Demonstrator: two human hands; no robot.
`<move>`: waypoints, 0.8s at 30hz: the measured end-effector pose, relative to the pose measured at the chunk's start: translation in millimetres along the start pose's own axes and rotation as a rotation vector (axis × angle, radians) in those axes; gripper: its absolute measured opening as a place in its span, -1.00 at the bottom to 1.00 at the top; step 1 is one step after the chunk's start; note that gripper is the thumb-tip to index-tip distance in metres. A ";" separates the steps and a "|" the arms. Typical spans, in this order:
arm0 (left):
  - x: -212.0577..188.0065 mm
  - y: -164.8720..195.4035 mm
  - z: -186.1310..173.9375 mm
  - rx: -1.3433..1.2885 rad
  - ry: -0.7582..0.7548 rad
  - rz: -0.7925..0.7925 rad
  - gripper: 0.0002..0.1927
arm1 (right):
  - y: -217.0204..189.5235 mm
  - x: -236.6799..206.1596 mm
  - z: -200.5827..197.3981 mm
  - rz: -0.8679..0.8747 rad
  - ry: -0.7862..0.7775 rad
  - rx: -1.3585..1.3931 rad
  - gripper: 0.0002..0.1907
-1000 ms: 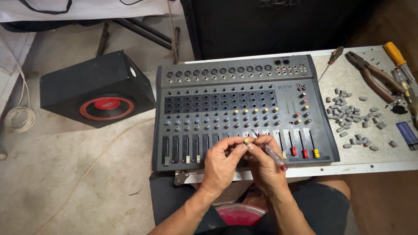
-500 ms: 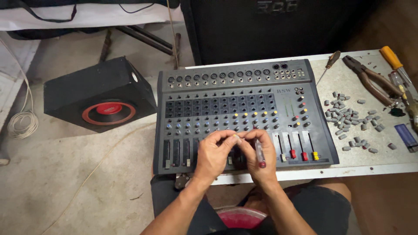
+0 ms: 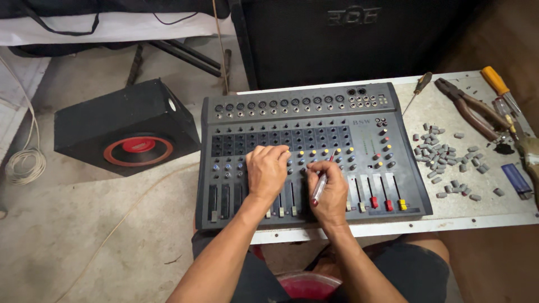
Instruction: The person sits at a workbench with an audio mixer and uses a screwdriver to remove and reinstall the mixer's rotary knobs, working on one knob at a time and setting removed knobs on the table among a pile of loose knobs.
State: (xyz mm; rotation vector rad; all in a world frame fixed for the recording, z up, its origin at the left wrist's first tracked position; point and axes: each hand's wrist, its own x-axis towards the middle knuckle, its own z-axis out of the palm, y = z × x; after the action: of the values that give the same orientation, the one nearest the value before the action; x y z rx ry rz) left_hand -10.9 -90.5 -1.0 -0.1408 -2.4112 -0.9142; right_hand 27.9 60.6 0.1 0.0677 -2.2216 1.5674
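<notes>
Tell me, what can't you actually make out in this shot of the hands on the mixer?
Head view only:
- Knobs under the left hand: covered by the hand.
- Tip of the red-ended tool in the right hand: too small to tell.
- Mixer socket labels: too small.
- Tool at the right edge: cut off.
- Small grey caps: shape blurred.

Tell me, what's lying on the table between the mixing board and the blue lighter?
In the head view, a loose scatter of small grey caps lies on the table between the mixing board and the blue lighter.
</notes>
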 end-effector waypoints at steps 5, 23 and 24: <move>1.4 -4.5 8.8 0.053 -0.026 0.034 -0.91 | -0.6 -0.1 0.2 -0.015 0.001 -0.035 -0.89; 10.7 11.9 8.2 0.116 -0.080 -0.103 -0.90 | 0.4 4.1 3.4 -0.035 -0.009 -0.032 -0.87; 11.3 12.4 8.2 0.123 -0.092 -0.121 -0.89 | 0.3 4.0 3.3 -0.033 -0.008 -0.034 -0.87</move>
State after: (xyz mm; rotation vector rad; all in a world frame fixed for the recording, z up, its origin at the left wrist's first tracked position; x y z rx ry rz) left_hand -20.7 -76.8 7.1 0.0092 -2.5767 -0.8258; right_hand 23.2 58.4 0.3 0.1004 -2.2409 1.5135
